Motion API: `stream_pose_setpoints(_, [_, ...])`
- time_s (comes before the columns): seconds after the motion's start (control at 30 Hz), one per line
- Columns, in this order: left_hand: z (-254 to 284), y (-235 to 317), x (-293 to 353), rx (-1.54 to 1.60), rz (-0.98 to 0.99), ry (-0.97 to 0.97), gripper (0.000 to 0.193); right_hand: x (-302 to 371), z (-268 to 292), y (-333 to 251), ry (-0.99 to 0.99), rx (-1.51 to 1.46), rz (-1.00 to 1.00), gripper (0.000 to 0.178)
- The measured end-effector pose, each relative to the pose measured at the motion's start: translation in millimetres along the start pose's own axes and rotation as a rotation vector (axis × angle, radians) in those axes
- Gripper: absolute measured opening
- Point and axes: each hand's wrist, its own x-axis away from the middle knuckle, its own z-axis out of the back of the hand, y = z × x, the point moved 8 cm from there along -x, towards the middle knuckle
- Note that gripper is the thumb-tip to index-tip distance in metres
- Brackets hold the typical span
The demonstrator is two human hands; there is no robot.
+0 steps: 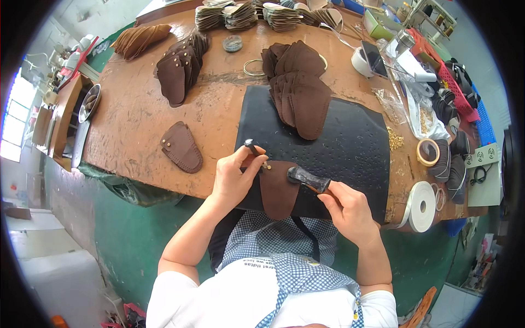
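On the tabletop (131, 112), a black mat (353, 147) is spread; at its near edge is laid a brown leather piece (280, 194), probably light, pliable and tough, best gripped by its rim. By the right hand (350, 212), angled inward, a hammer (310, 180) is held, fingers wrapped around the handle. By the left hand (234, 176), a slanted dark rod (252, 146) is pinched between thumb and fingers, beside a brass stud (268, 167).

Head-worn fisheye looks down across the workbench (131, 109) — probably near, though its rim bends distances.
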Motion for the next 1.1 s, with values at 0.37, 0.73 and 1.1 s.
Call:
stream_pose_setpoints(0.37, [-12,0,1,-0.05,-0.026,-0.068,0.012,-2,0,-8,-0.012,0.111,0.051,0.028])
stream_pose_setpoints(0.73, [-16,15,6,-0.273,-0.243,-0.054,0.012,-11,14,-20,0.027,0.15,0.092,0.026])
stream_pose_setpoints(1.1, [-23,24,19,-0.418,-0.393,0.039,0.014,-20,57,-71,0.306,-0.107,0.324,0.029])
